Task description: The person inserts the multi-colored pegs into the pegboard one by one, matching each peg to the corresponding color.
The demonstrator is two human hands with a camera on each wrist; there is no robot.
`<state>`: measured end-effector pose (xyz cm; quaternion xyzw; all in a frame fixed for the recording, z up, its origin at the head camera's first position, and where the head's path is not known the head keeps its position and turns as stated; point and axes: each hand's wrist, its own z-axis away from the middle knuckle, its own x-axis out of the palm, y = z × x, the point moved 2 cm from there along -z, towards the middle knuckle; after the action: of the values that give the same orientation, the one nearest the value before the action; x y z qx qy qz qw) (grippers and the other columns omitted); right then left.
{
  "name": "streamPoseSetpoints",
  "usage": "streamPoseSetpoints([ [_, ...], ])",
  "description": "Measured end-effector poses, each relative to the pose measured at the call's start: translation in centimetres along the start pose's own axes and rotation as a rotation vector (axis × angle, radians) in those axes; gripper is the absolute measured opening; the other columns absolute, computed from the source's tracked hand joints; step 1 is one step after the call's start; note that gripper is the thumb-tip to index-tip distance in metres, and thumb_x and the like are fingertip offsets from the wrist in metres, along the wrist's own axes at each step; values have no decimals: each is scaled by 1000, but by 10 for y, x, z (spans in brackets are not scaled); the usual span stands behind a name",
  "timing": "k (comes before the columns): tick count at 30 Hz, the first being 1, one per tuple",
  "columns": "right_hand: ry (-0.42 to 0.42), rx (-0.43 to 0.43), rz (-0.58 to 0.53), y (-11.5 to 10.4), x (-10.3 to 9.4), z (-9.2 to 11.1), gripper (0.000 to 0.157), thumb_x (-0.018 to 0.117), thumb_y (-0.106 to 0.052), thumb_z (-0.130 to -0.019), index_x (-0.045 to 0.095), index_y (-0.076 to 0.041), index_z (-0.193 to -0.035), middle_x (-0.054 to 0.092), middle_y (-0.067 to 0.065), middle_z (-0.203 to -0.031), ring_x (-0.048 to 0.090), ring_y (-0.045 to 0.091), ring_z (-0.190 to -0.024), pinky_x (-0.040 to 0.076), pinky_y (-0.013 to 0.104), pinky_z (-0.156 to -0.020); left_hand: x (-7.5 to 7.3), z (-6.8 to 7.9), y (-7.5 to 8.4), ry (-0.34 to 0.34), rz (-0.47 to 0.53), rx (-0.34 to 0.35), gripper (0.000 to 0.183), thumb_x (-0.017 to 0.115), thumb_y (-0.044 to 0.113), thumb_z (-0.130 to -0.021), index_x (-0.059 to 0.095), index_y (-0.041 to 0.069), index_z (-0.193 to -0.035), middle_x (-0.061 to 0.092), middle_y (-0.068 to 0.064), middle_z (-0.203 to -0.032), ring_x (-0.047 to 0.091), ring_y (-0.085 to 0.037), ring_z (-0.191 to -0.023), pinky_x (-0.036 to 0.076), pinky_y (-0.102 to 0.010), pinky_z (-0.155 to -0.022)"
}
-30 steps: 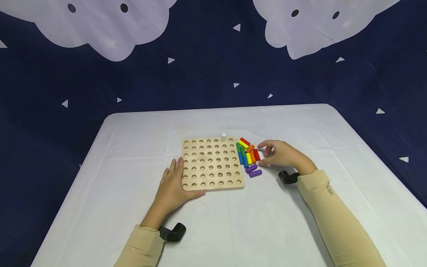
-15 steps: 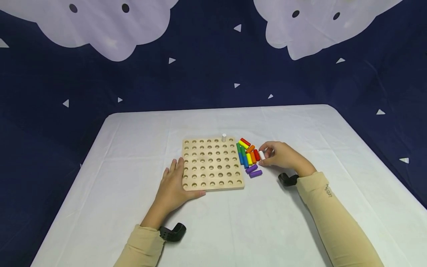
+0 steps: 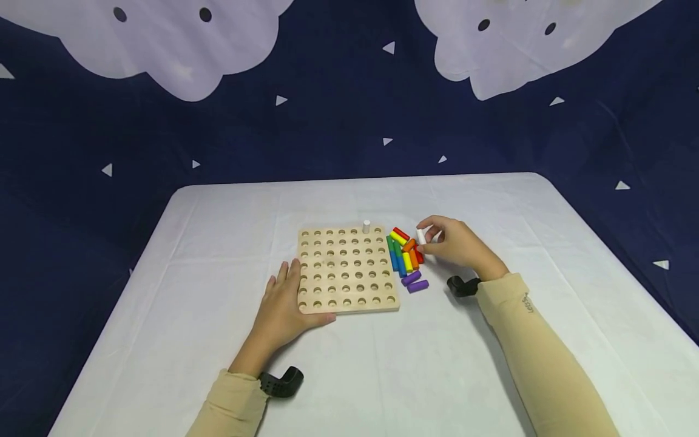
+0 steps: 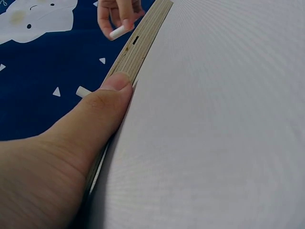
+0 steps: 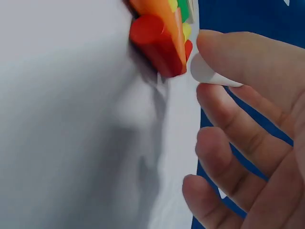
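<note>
My right hand (image 3: 459, 246) pinches a white peg (image 3: 420, 236) between thumb and fingers, just above the loose pegs. In the right wrist view that white peg (image 5: 205, 71) points its round end toward a red peg (image 5: 159, 47). My left hand (image 3: 277, 306) rests against the front left corner of a wooden pegboard (image 3: 337, 269), fingers straight along its left side. The thumb (image 4: 102, 102) presses on the board's front edge in the left wrist view. One white peg (image 3: 366, 227) stands upright in the board's back row; the other holes are bare.
Right of the board lie several coloured pegs: green and blue ones, a yellow peg (image 3: 407, 262), an orange peg (image 3: 414, 260), red ones and a purple peg (image 3: 417, 286). A white cloth (image 3: 349, 376) covers the table. Behind hangs a dark blue curtain (image 3: 349, 109) with clouds.
My right hand has closed its fingers on the white peg beside the red one, lifted it and moved slightly back and left. My left hand and the board stay put.
</note>
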<state>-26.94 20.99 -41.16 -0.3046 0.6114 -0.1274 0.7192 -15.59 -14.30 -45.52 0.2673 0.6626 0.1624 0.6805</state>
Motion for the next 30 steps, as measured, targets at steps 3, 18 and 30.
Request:
streamPoseSetpoints([
  [3, 19, -13, -11, -5, 2, -7, 42, 79, -23, -85, 63, -16, -123, 66, 5, -97, 56, 24, -80, 49, 31, -69, 1, 0, -1, 3, 1, -1, 139, 85, 65, -60, 13, -3, -157, 17, -25, -163, 11, -38, -154, 8, -54, -126],
  [18, 58, -71, -47, -35, 15, -42, 32, 78, -20, -86, 63, -15, -115, 72, 7, -102, 57, 25, -77, 48, 33, -70, 0, 0, -1, 2, 9, -9, 139, 85, 66, -60, 13, -1, -158, 15, -23, -164, 9, -36, -155, 7, -53, -127],
  [30, 58, -69, -11, -52, 28, -59, 29, 77, -21, -88, 63, -14, -113, 72, 7, -104, 60, 24, -79, 54, 31, -62, 2, -3, -2, 13, -9, -17, 141, 85, 67, -58, 13, -1, -158, 16, -23, -164, 11, -36, -155, 9, -54, -126],
])
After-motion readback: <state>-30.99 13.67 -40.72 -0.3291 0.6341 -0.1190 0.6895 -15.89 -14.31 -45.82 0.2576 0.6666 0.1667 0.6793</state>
